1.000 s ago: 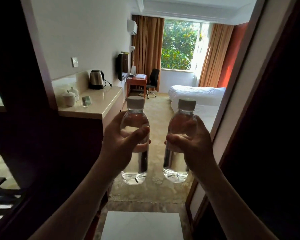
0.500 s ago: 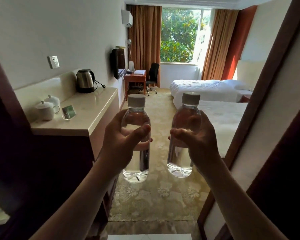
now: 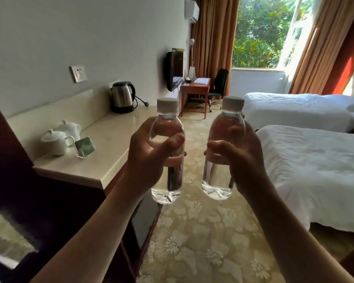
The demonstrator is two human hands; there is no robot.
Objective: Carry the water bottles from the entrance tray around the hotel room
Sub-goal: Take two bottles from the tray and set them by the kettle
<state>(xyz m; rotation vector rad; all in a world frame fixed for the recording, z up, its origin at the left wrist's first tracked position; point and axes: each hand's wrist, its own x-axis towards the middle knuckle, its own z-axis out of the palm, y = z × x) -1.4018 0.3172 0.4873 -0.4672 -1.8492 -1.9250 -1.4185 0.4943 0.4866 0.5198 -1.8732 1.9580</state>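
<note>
Two clear water bottles with white caps are held upright in front of me, side by side and a little apart. My left hand (image 3: 149,158) grips the left water bottle (image 3: 168,180) around its middle. The right water bottle (image 3: 219,180) is wrapped the same way by my right hand (image 3: 243,160). Both hang over the patterned carpet, between the counter and the near bed. No entrance tray is in view.
A cream counter (image 3: 102,146) at left carries a steel kettle (image 3: 122,98), two white lidded cups (image 3: 56,141) and a small card stand (image 3: 84,147). Two white beds (image 3: 315,160) stand right. A desk (image 3: 195,89), black chair and window lie at the far end. Carpet aisle (image 3: 202,242) runs between.
The view has moved forward out of the dark entrance doorway into the room; counter and beds are closer. Both hands keep the same grip on the bottles.
</note>
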